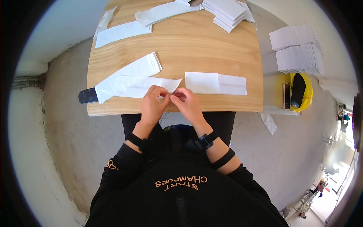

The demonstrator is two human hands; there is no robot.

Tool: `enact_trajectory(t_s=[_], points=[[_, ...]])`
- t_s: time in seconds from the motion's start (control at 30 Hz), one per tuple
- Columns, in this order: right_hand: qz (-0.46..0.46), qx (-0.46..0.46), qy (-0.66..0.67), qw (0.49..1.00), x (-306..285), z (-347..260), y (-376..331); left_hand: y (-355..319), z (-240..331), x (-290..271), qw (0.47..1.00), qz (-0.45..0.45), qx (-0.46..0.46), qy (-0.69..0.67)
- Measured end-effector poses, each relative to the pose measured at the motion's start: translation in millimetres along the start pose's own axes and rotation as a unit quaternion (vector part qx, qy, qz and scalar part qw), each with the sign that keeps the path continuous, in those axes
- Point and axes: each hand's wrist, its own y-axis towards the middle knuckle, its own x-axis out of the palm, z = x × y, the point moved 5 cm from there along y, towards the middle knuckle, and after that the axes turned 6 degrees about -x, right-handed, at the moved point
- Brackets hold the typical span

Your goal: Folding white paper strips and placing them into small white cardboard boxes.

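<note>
At the table's near edge my left hand (152,103) and my right hand (188,104) meet, fingertips pinched together at the near right corner of a thin white sheet (138,85). Its other right corner curls up off the wood. Whether it is paper or a flat bag I cannot tell. Under and behind it lies a slanted stack of long white strips (140,67). Just right of my hands rests a flat white folded paper (215,83) with a crease across its middle. My fingers cover the gripped corner.
A dark phone-like object (88,95) juts past the wooden table's (211,49) left edge. More white strips (123,34) and folded papers (228,13) lie at the back. On the right stand stacked white papers (297,49) and a yellow bag (307,92). A clear wrapper (269,123) lies below.
</note>
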Motion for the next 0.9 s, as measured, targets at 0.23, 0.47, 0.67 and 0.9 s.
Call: enact_trajectory(t_s=[0.23,0.47,0.67,0.9], points=[[0.040,0.020,-0.019,0.999,-12.5,15.6,-1.8,-5.7,5.6,14.0,1.000,-0.009,0.017,-0.008],[0.037,0.035,-0.016,0.999,-21.3,24.8,-6.1,-7.7,-16.7,4.1,0.993,0.044,-0.091,-0.067],[0.044,0.092,0.072,0.992,-19.4,24.8,-11.4,-12.1,-49.9,0.9,0.972,0.056,-0.161,-0.161],[0.044,0.108,0.070,0.991,-13.4,4.7,-11.5,-17.1,-45.1,2.7,0.969,0.011,-0.151,-0.196]])
